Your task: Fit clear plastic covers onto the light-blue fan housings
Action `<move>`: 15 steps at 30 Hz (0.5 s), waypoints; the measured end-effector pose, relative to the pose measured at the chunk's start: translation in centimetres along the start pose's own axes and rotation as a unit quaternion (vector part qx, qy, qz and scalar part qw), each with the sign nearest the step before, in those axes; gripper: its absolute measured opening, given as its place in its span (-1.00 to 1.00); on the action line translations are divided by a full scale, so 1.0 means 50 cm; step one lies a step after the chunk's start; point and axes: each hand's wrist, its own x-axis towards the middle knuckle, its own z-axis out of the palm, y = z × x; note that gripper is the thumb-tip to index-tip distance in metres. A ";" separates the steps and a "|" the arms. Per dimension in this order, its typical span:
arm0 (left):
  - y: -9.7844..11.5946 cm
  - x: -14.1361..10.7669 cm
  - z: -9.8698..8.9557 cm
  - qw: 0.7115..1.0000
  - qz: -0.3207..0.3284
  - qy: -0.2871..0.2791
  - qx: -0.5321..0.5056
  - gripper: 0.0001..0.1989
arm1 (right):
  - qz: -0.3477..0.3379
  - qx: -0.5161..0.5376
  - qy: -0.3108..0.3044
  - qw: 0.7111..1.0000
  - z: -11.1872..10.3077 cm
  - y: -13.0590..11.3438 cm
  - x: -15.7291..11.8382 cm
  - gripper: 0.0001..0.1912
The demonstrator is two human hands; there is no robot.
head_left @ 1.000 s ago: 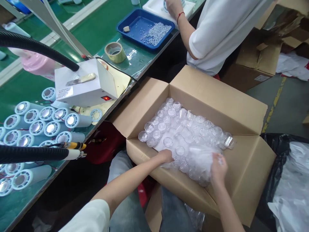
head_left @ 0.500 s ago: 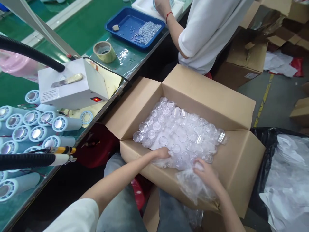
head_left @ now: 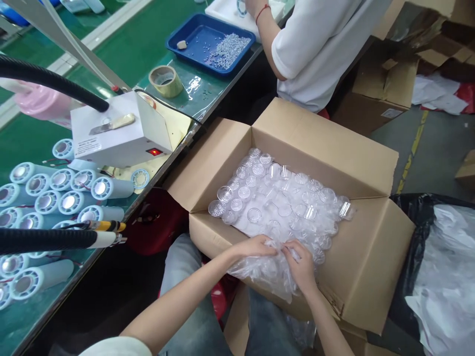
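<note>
A crumpled clear plastic bag [head_left: 260, 269] lies over the near edge of an open cardboard box [head_left: 367, 262]. My left hand [head_left: 260, 245] is closed on the bag's left part, with its fingertips partly hidden in the film. Close beside it, my right hand [head_left: 300, 262] pinches the same bag between thumb and fingers. Beyond both hands, many clear plastic cups [head_left: 244, 192] with ribbed round ends lie packed in the box on white sheeting. Whether the bag has anything inside cannot be made out.
On the green bench at left stand light blue cylinders [head_left: 111, 189], a white device [head_left: 122, 143] with a lit red switch, a tape roll [head_left: 165, 81] and a blue tray [head_left: 185, 54] of small parts. A co-worker's white sleeve [head_left: 304, 39] is beyond the box. A black bag [head_left: 404, 267] stands right.
My right hand has moved left, bringing the bag's loose end toward my left hand. Both hands are now close together on the film. The view has shifted slightly.
</note>
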 end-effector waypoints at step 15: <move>-0.009 0.214 0.046 0.948 -0.002 0.132 0.290 -0.70 | 0.168 -0.123 0.031 0.978 -0.183 0.038 -0.032 -0.68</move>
